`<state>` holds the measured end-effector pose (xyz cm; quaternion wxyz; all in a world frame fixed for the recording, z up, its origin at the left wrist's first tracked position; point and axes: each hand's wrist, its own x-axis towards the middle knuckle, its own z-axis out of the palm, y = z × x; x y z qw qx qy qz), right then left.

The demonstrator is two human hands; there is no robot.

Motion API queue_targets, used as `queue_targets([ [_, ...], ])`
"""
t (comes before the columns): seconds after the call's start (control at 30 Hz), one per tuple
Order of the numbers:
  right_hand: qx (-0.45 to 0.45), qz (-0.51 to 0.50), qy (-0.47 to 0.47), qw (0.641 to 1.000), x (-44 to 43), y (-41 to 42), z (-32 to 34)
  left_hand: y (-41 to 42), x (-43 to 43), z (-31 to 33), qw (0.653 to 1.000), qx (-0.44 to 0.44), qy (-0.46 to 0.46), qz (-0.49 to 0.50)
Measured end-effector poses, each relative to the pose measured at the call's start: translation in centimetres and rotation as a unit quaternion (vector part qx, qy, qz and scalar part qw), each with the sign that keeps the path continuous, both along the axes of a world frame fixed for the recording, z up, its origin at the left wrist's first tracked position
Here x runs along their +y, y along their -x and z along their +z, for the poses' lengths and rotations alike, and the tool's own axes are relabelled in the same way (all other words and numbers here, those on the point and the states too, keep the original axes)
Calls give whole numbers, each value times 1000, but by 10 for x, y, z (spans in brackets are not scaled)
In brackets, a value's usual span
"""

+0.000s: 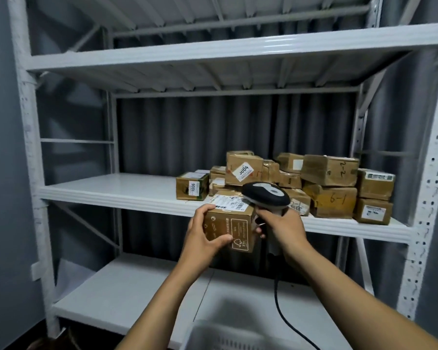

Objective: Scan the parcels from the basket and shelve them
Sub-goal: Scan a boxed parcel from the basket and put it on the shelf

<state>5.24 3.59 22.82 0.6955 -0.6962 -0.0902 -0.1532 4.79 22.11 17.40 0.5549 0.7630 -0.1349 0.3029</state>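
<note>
Left hand (202, 233) grips small parcel (229, 223) in front of the middle shelf (111, 193), right hand (280, 227) clenches scanner (266, 194) tilted over its label (229, 202); risk: steep, close angle may misread the barcode, or the one-handed hold lets the box slip.

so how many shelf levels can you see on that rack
4: top shelf, second shelf, middle shelf holding the boxes, bottom shelf. More may sit outside view.

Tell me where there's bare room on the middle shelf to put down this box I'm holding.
The middle shelf is bare from its left upright across to the box labelled 1006. Right of that, stacked parcels crowd it to the right upright.
</note>
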Motion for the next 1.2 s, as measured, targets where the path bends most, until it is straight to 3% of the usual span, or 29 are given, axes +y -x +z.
queue_targets([
  [0.17, -15, -13, 54, 998, 24, -23, 32, -22, 40, 25, 997, -32, 8, 68],
  [0.53, -19, -102, 56, 993, 12, -113, 77, -138, 76, 97, 988, -39, 44, 140],
  [0.73, -47, -115, 92, 988, 3, -154, 93, -216, 64, 118, 989, -13, -22, 145],
  [0.97, -51, -113, 72, 990, -7, -186, 95, -286, 55, 125, 989, -3, -67, 134],
  [1.2, -59, -106, 89, 989, -13, -191, 93, -322, 49, 120, 973, 62, -105, 198],
])
